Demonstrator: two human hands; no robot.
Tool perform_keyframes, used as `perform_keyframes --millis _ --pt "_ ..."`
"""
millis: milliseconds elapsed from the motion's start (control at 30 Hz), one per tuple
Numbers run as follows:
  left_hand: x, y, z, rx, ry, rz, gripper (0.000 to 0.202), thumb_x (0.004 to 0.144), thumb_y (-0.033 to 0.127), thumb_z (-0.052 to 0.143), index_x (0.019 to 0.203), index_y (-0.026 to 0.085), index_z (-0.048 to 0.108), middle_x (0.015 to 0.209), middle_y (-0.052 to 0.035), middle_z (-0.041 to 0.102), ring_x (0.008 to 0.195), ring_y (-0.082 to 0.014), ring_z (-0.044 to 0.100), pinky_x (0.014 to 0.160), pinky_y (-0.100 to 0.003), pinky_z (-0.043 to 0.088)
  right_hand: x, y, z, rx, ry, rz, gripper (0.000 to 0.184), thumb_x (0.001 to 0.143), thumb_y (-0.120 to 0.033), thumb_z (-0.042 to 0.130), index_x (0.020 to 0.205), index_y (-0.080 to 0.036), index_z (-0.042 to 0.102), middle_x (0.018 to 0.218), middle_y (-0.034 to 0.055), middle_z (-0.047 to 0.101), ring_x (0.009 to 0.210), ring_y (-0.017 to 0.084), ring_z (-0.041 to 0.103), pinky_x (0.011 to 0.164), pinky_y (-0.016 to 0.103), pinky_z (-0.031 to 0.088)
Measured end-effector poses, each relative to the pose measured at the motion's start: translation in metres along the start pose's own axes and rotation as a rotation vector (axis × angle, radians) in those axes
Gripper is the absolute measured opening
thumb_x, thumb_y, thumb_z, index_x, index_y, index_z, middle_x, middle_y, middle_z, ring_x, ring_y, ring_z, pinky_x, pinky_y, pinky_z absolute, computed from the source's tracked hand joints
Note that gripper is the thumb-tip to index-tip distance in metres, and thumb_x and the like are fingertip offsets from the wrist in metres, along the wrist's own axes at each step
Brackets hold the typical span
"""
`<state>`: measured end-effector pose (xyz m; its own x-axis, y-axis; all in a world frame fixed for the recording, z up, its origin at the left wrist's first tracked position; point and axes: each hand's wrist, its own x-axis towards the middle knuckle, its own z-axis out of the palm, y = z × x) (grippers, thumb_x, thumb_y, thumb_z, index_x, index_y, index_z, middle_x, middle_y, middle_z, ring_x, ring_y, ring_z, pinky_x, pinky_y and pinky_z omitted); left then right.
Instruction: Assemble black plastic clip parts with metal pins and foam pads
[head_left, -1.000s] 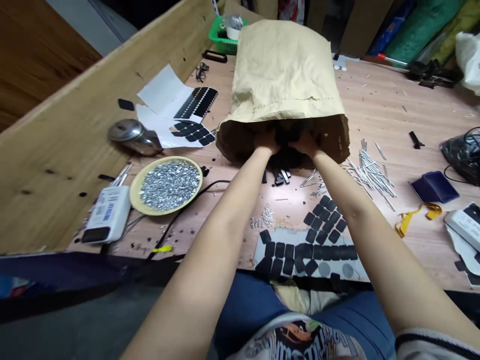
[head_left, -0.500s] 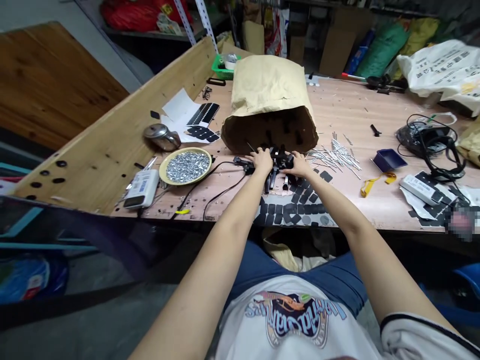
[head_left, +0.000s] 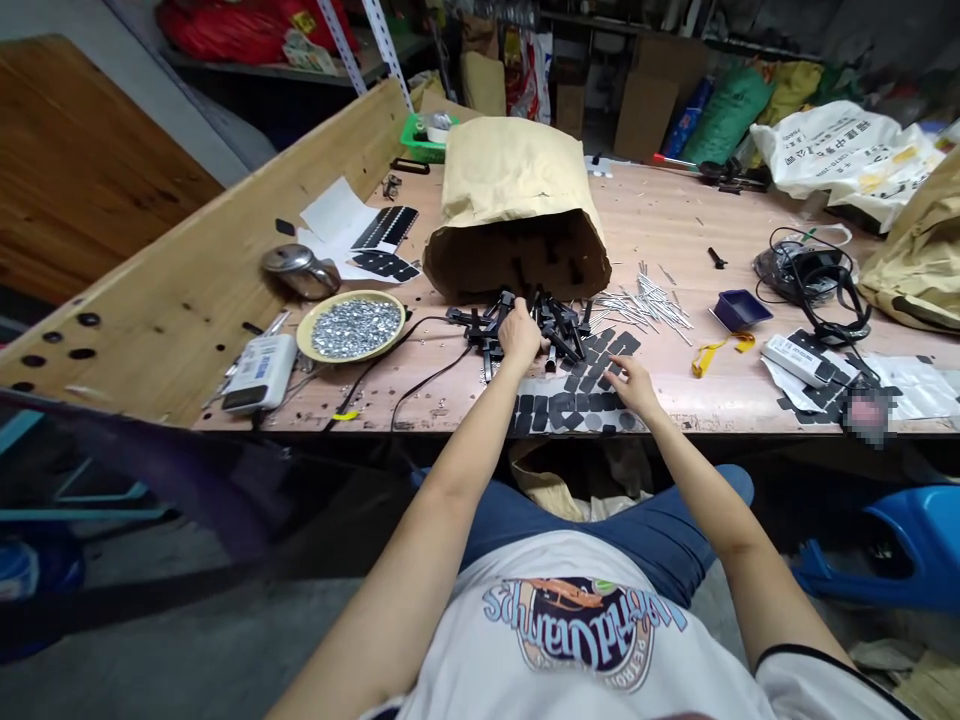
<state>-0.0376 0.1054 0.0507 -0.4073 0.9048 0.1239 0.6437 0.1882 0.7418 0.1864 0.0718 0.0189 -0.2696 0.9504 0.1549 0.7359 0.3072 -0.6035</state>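
My left hand [head_left: 519, 335] reaches into a pile of black plastic parts [head_left: 561, 325] in front of the paper sack's mouth. Its fingers are curled round one of the black parts, though the fingertips are partly hidden. To the right, my right hand [head_left: 631, 385] hovers by the sheet of black adhesive pads [head_left: 577, 400], fingers slightly bent and apart, nothing visible in them. The brown paper sack [head_left: 517, 170] lies on its side, its dark opening facing me, with more black parts inside.
A yellow bowl of small metal pieces [head_left: 352, 330], a white device [head_left: 262, 373] and a metal pot [head_left: 300, 272] stand at left. Thin metal rods [head_left: 649, 305], a dark blue tray [head_left: 741, 310], a yellow strap [head_left: 720, 352] and a cabled headset [head_left: 825, 290] lie at right.
My right hand has left the black parts and moved right and toward me. My left hand stays at the pile, which now lies more spread out. The view has shifted slightly right.
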Motion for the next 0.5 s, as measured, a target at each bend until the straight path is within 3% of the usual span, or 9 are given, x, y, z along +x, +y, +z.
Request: perform_keyframes --millis 100,233,367,500 --pt "0.004 -0.01 -0.001 -0.144 0.034 -0.136 0.011 0.079 0.017 0.052 0.09 0.017 0.056 0.084 -0.0145 0.067 0.094 -0.0306 0.064 0.084 -0.042 0.046 -0.018 0.006 0.005 0.054 0.057 -0.032 0.028 0.083 -0.03 0.051 0.106 -0.019 0.063 0.106 0.01 0.064 0.101 0.022 0.058 0.085 0.037 0.048" --pt "-0.004 -0.024 0.0 -0.588 -0.099 -0.338 0.008 0.081 0.022 0.052 0.077 0.017 0.055 0.06 -0.0028 0.06 0.062 -0.0189 0.064 0.067 -0.031 0.05 -0.02 0.003 0.012 0.06 0.097 -0.107 0.021 0.082 -0.031 0.054 0.096 -0.021 0.066 0.1 0.0096 0.066 0.097 0.023 0.06 0.086 0.04 0.048" --pt "-0.035 -0.025 0.001 -0.872 -0.092 -0.284 0.015 0.079 0.029 0.058 0.072 0.016 0.057 0.051 0.0026 0.055 0.052 -0.0118 0.059 0.063 -0.024 0.048 0.002 -0.027 0.027 0.099 0.073 -0.134 0.017 0.08 -0.027 0.057 0.092 -0.019 0.065 0.099 0.0108 0.065 0.099 0.024 0.058 0.092 0.042 0.045" --pt "-0.069 -0.02 0.008 -1.02 -0.005 -0.225 0.026 0.083 0.039 0.054 0.099 0.018 0.057 0.071 -0.0023 0.068 0.073 -0.0159 0.067 0.073 -0.028 0.051 0.011 -0.066 0.048 0.494 -0.154 -0.079 0.029 0.08 -0.04 0.058 0.1 -0.02 0.06 0.088 0.0048 0.065 0.083 0.018 0.061 0.077 0.034 0.051"
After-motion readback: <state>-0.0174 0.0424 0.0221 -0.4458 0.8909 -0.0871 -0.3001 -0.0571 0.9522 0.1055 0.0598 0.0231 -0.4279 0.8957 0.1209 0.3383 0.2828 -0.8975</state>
